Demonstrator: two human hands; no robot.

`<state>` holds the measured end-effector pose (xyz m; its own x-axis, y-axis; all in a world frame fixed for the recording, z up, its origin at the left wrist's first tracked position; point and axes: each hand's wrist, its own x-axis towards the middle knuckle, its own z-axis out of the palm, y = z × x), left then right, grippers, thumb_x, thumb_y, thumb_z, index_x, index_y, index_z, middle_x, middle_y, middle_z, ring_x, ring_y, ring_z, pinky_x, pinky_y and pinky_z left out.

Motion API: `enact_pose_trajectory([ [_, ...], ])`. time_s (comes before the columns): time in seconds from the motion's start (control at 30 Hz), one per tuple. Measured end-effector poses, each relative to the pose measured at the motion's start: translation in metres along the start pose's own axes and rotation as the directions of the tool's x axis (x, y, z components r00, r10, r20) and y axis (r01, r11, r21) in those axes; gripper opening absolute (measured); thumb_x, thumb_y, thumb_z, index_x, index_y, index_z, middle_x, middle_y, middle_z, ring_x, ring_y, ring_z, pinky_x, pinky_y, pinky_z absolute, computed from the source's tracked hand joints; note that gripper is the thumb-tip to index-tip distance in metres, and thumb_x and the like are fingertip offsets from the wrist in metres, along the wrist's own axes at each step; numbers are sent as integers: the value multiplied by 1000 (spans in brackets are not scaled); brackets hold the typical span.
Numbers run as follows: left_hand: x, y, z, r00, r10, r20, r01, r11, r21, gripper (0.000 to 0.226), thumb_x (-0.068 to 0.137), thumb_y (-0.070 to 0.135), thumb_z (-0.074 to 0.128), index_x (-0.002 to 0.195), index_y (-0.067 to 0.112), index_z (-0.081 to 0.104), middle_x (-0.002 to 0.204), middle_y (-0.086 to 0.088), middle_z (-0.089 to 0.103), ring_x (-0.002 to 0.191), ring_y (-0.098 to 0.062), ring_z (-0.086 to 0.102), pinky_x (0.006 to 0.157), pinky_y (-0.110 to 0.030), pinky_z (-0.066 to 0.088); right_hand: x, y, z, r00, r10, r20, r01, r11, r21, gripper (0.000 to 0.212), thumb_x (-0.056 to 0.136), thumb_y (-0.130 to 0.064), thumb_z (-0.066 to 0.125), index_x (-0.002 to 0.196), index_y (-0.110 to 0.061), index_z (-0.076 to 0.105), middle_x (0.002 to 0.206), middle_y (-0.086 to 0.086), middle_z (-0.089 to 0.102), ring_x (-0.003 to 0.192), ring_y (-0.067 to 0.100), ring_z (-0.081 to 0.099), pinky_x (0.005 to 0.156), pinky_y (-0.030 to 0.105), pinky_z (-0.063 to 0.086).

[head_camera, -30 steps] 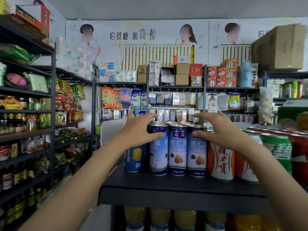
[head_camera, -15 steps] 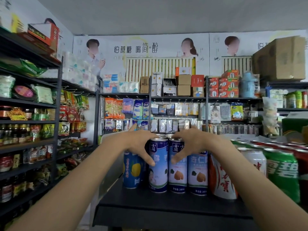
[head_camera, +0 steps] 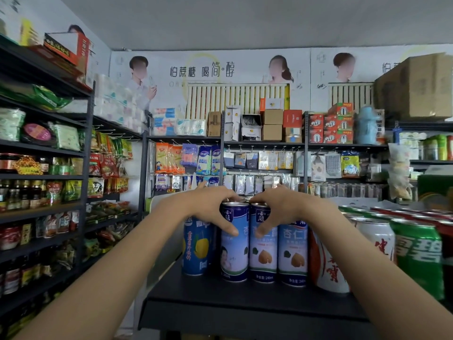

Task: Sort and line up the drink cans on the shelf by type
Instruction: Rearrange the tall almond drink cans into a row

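The left hand (head_camera: 208,207) is curled round the top of the left almond can (head_camera: 234,244), thumb down its front and fingers over the rim. The right hand (head_camera: 277,207) grips the middle almond can (head_camera: 262,246) the same way. The 2 hands nearly meet above these cans, which stand touching on the front of the black shelf (head_camera: 245,305).

The step looks like squaring up the almond row. To do it well, I would keep each grip low enough on the rim that the tall, narrow can cannot tip, slide rather than lift, and press both cans right until they sit flush with the right almond can (head_camera: 293,251). The left almond can shows a child's face while the other 2 show the nut, so a turn of it would match the labels. Watch the elbows near the neighbours.

Taking the middle almond can as landmark, counted front-row cans:
- 3 almond cans: itself, 1 touching on each side; more tops show behind, number unclear.
- 1 blue lemon can (head_camera: 197,246) to the far left, set slightly further back.
- 2 white cans with red lettering to the right: the near white can (head_camera: 326,271) beside the right almond can, partly hidden by the forearm, and the far white can (head_camera: 377,241) beyond it.
- 1 green can (head_camera: 416,253) further right, with red tops behind it too blurred to count.
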<state>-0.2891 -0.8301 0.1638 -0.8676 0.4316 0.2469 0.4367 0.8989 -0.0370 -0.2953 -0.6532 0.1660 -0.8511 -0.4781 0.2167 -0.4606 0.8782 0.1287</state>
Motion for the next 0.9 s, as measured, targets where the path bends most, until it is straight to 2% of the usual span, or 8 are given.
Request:
enact_pose_trajectory([
  [0.1, 6, 1, 0, 1000, -2, 7, 2, 1000, 26, 87, 73, 51, 68, 143, 19, 26, 145, 1, 32, 131, -19, 33, 109, -35, 28, -1, -1, 1, 1000, 10, -1, -10, 1000, -26, 88, 75, -48, 70, 145, -20, 26, 147, 1, 35, 137, 25, 25, 112, 40, 14],
  [0.2, 12, 1, -4, 999, -17, 48, 18, 1000, -18, 79, 75, 56, 63, 139, 19, 34, 138, 0, 40, 124, -19, 41, 105, -35, 35, 4, -2, 1, 1000, 7, 1, -7, 1000, -14, 87, 71, -54, 70, 142, -20, 33, 142, 1, 41, 134, 26, 30, 112, 42, 15],
  [0.33, 14, -2, -15, 996, -52, 78, 69, 972, -226, 53, 95, 47, 31, 133, 13, 46, 133, -4, 49, 122, -21, 47, 105, -33, 36, 1, 4, -4, 999, -26, -30, 33, 966, 257, 75, 75, -54, 66, 136, -17, 44, 131, 2, 53, 115, 19, 50, 103, 33, 37],
  [0.4, 19, -3, -16, 997, -76, 18, 78, 955, -288, 42, 100, 32, 30, 129, 10, 50, 131, -7, 54, 117, -18, 52, 100, -28, 38, -2, 6, -6, 997, -21, -79, 45, 949, 312, 75, 76, -52, 66, 137, -16, 43, 134, 1, 51, 114, 15, 50, 100, 30, 38],
  [0.47, 25, -2, -14, 996, -70, -57, 58, 978, -202, 31, 98, 19, 40, 121, 12, 59, 123, -4, 61, 109, -15, 56, 91, -24, 40, -4, 5, -6, 997, -12, -76, 29, 972, 234, 77, 76, -49, 67, 139, -15, 40, 138, 2, 48, 122, 18, 46, 108, 34, 32],
  [0.53, 33, -1, -10, 991, -60, -120, 50, 995, -87, 25, 93, 14, 50, 113, 15, 65, 117, -1, 64, 104, -14, 58, 87, -23, 41, -5, 1, -2, 999, 5, -52, -1, 996, 89, 79, 76, -48, 67, 141, -15, 36, 140, 3, 46, 129, 21, 40, 116, 42, 16],
  [0.63, 43, -2, -6, 983, -78, -169, 72, 996, -43, 19, 88, 11, 58, 103, 14, 70, 109, -2, 67, 99, -16, 60, 86, -26, 47, -9, 5, 4, 998, 25, -56, -26, 1000, -8, 80, 76, -46, 69, 143, -23, 31, 144, -1, 41, 136, 20, 32, 116, 46, -5],
  [0.9, 53, -4, -10, 996, -48, -79, 51, 998, 35, 19, 91, 14, 54, 106, 11, 65, 113, 0, 63, 103, -15, 56, 91, -31, 45, -16, 14, 8, 999, 2, -46, -4, 999, -53, 89, 75, -37, 72, 146, -32, 20, 148, -4, 36, 139, 17, 26, 114, 48, -9],
])
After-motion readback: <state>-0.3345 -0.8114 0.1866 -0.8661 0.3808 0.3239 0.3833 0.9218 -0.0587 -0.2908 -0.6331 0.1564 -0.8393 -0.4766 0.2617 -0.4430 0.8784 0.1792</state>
